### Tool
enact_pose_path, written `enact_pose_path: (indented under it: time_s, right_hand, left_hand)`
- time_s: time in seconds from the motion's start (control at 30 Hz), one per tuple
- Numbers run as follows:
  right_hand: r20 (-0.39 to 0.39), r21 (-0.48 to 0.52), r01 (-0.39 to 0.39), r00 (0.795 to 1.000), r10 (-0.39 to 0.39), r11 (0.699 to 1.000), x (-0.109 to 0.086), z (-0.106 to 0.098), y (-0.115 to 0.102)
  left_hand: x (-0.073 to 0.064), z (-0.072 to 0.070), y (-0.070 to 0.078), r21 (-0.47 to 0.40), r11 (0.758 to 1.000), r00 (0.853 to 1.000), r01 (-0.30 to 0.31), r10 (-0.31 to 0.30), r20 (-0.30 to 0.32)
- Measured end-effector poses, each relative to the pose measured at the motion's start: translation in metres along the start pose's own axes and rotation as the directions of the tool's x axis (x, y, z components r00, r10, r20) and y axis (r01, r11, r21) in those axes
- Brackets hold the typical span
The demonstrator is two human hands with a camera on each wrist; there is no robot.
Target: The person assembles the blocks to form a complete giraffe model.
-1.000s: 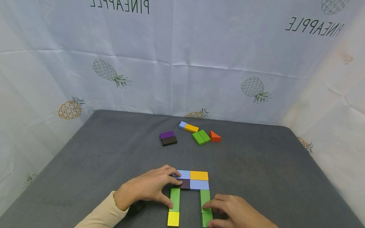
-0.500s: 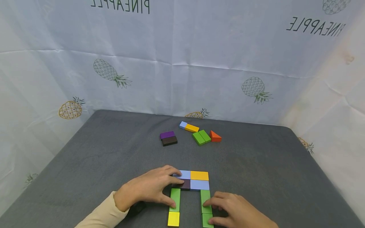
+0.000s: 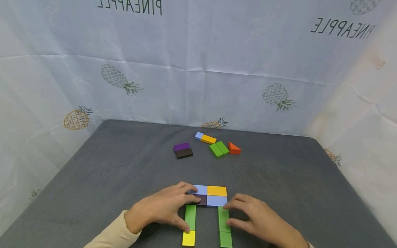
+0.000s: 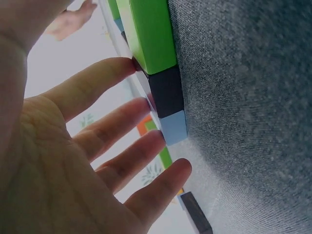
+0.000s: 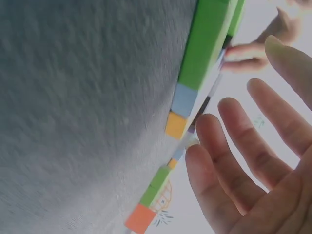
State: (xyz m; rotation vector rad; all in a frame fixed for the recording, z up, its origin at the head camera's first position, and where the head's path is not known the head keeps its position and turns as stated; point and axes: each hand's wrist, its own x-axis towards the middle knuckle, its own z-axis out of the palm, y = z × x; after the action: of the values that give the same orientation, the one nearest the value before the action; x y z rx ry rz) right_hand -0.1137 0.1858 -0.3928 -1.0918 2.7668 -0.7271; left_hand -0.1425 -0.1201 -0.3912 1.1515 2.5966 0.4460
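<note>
Flat blocks form an arch on the table: light blue (image 3: 201,189) and orange-yellow (image 3: 216,190) on top, dark brown (image 3: 203,200) and light blue (image 3: 216,200) below. Its left leg is a green block (image 3: 190,215) and a yellow block (image 3: 188,238); two green blocks (image 3: 223,224) make the right leg. My left hand (image 3: 169,205) rests fingertips on the left end of the top rows, its thumb at the green-yellow seam. Nearly straight fingers show in the left wrist view. My right hand (image 3: 257,217) holds nothing, fingers extended beside the right leg's upper end.
Farther back lie a purple block (image 3: 181,146) and a dark block (image 3: 184,153), a small light blue block (image 3: 199,136) against an orange-yellow one (image 3: 208,139), paired green blocks (image 3: 219,150) and a red-orange triangle (image 3: 234,148). A pineapple-print curtain (image 3: 186,93) hangs behind the grey table (image 3: 124,165).
My right hand has left the lower part of the right leg and moved up toward its top. The left thumb has slid down from the green block to the yellow one. The blocks look unmoved.
</note>
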Motion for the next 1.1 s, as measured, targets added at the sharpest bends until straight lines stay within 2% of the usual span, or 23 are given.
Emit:
enact_pose_path:
  time_s: [0.17,0.3,0.6,0.8,1.1]
  right_hand:
    - [-0.114,-0.057,0.050,0.992,-0.056,0.997,0.011,-0.002,0.007]
    - [-0.154,-0.071,0.053,0.986,-0.063,0.996,0.021,-0.005,0.011]
    - [-0.123,-0.053,0.010,0.992,-0.017,0.999,0.042,-0.011,0.019]
    - [-0.124,-0.007,0.011,0.992,-0.012,1.000,0.054,-0.012,0.026]
    - [-0.137,-0.009,0.012,0.991,-0.013,1.000,0.071,-0.013,0.038]
  left_hand:
    - [0.000,0.001,0.000,0.010,1.000,1.000,-0.003,0.003,-0.011]
    - [0.001,0.000,-0.001,0.005,1.000,1.000,0.000,0.000,0.000]
    - [0.001,0.000,-0.001,0.014,1.000,1.000,0.000,0.000,0.009]
    - [0.001,0.000,-0.002,0.004,1.000,1.000,0.001,-0.001,0.012]
    - [0.001,-0.001,-0.002,0.012,1.000,1.000,0.005,-0.005,0.012]
